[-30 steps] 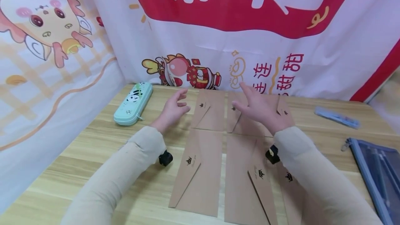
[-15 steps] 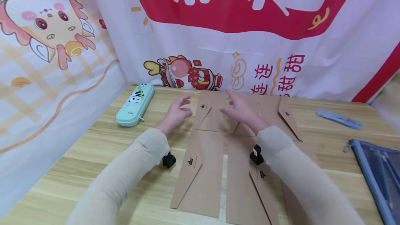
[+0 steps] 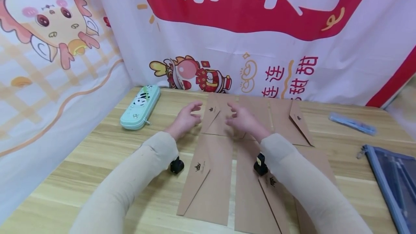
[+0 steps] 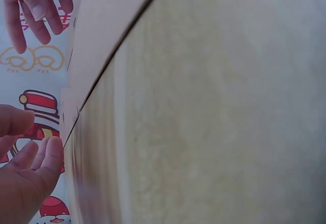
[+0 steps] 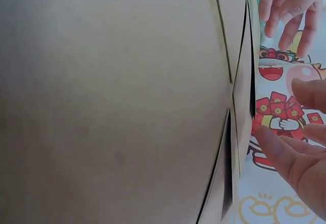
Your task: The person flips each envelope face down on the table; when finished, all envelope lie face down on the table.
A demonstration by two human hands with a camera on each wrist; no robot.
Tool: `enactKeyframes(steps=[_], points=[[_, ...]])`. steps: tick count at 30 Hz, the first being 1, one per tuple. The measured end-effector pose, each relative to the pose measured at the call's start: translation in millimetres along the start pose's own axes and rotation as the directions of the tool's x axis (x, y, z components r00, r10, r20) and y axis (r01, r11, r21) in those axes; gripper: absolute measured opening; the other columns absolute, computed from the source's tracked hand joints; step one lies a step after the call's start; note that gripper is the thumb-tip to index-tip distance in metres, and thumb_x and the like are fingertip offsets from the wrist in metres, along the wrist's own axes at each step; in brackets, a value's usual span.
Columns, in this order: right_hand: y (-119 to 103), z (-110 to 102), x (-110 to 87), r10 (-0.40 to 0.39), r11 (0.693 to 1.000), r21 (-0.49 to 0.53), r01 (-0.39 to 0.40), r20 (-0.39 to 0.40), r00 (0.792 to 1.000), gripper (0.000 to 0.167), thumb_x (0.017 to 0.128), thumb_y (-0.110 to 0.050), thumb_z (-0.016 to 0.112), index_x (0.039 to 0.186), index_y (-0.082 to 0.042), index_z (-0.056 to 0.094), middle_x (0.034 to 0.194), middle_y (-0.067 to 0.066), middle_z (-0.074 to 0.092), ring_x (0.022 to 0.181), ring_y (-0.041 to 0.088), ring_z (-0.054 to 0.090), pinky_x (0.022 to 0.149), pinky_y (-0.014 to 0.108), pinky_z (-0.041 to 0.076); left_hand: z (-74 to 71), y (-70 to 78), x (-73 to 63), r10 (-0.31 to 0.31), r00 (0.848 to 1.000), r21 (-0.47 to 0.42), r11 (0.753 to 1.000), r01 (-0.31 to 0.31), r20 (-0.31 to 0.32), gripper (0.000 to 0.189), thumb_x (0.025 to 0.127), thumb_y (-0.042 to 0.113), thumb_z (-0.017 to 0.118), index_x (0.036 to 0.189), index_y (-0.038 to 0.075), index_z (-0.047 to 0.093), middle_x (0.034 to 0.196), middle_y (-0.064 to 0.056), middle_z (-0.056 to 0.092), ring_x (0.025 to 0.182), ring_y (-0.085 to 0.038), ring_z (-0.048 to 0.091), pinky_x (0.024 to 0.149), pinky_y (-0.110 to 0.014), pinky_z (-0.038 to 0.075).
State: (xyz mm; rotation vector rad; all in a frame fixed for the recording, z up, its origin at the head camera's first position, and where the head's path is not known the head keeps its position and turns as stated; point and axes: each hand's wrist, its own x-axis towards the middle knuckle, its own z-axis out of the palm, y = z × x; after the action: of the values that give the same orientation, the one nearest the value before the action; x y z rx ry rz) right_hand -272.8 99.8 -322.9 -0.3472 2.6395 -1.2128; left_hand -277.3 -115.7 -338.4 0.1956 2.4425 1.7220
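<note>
Fingers (image 3: 232, 105) apart and gently bent, holding nothing: a person's left hand (image 3: 185, 121) is just beside the upper-left brown envelope (image 3: 218, 118), while the right hand (image 3: 244, 121) is raised near that envelope and its neighbour. Brown envelopes (image 3: 211, 194) lie flat in two rows of three; the right sleeve (image 3: 312, 185) hides parts of the lower row. A mint panda case (image 3: 139, 108) sits at left; a small pale-blue item (image 3: 352, 123) and blue zip pouch (image 3: 377, 172) lie at right. The wood-grain table (image 3: 81, 169) meets white cloth (image 3: 201, 39) with red prints.
</note>
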Motion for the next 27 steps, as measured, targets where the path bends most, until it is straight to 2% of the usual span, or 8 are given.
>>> enactKeyframes(steps=[5, 11, 15, 19, 22, 27], points=[[1.0, 0.7, 0.5, 0.051, 0.998, -0.033, -0.051, -0.001, 0.999, 0.071, 0.086, -0.007, 0.062, 0.146, -0.014, 0.026, 0.145, 0.02, 0.033, 0.126, 0.034, 0.042, 0.101, 0.045, 0.041, 3.2, -1.5, 3.5, 0.008, 1.0, 0.021, 1.0, -0.008, 0.023, 0.066, 0.081, -0.014, 0.051, 0.141, 0.007, 0.035, 0.143, -0.019, 0.035, 0.123, -0.035, 0.045, 0.095, -0.038, 0.047], [3.4, 0.8, 2.2, 0.148, 0.989, -0.025, -0.147, 0.012, 0.989, 0.073, 0.084, -0.008, 0.064, 0.146, -0.015, 0.027, 0.143, 0.018, 0.037, 0.129, 0.033, 0.037, 0.104, 0.048, 0.036, 7.8, -1.5, 5.2, -0.043, 0.998, 0.009, 0.999, 0.043, 0.042, 0.071, 0.078, -0.017, 0.051, 0.142, 0.009, 0.034, 0.144, -0.016, 0.034, 0.126, -0.033, 0.042, 0.093, -0.035, 0.048], [6.3, -1.3, 4.2, 0.175, 0.984, -0.012, -0.175, 0.019, 0.984, 0.072, 0.084, -0.008, 0.064, 0.146, -0.014, 0.028, 0.141, 0.019, 0.039, 0.13, 0.034, 0.036, 0.107, 0.05, 0.031, 10.9, -0.6, 6.0, -0.073, 0.996, -0.022, 0.997, 0.074, 0.051, 0.077, 0.075, -0.018, 0.052, 0.143, 0.012, 0.031, 0.145, -0.016, 0.033, 0.127, -0.033, 0.041, 0.091, -0.034, 0.05], [6.2, -1.3, 5.4, 0.18, 0.984, -0.013, -0.179, 0.033, 0.983, 0.07, 0.084, -0.008, 0.064, 0.145, -0.014, 0.03, 0.14, 0.018, 0.04, 0.129, 0.034, 0.038, 0.106, 0.05, 0.032, 13.0, -0.1, 5.5, -0.094, 0.994, -0.037, 0.995, 0.096, 0.05, 0.077, 0.076, -0.017, 0.052, 0.144, 0.013, 0.03, 0.145, -0.017, 0.032, 0.128, -0.033, 0.04, 0.092, -0.035, 0.049], [5.0, 0.3, 5.5, 0.182, 0.983, -0.009, -0.182, 0.029, 0.983, 0.07, 0.083, -0.007, 0.065, 0.144, -0.014, 0.031, 0.14, 0.017, 0.041, 0.128, 0.033, 0.039, 0.105, 0.049, 0.035, 14.1, 0.1, 5.1, -0.11, 0.993, -0.051, 0.992, 0.112, 0.035, 0.076, 0.077, -0.017, 0.052, 0.144, 0.011, 0.031, 0.143, -0.018, 0.034, 0.128, -0.032, 0.04, 0.094, -0.035, 0.048], [4.2, 3.0, 7.3, 0.204, 0.978, 0.036, -0.204, 0.012, 0.979, 0.072, 0.081, -0.005, 0.066, 0.144, -0.015, 0.031, 0.138, 0.016, 0.043, 0.125, 0.032, 0.042, 0.101, 0.046, 0.04, 14.9, -1.8, 6.8, -0.17, 0.985, -0.149, 0.975, 0.164, -0.032, 0.071, 0.078, -0.014, 0.054, 0.141, 0.013, 0.036, 0.136, -0.017, 0.043, 0.119, -0.03, 0.046, 0.091, -0.033, 0.05]])
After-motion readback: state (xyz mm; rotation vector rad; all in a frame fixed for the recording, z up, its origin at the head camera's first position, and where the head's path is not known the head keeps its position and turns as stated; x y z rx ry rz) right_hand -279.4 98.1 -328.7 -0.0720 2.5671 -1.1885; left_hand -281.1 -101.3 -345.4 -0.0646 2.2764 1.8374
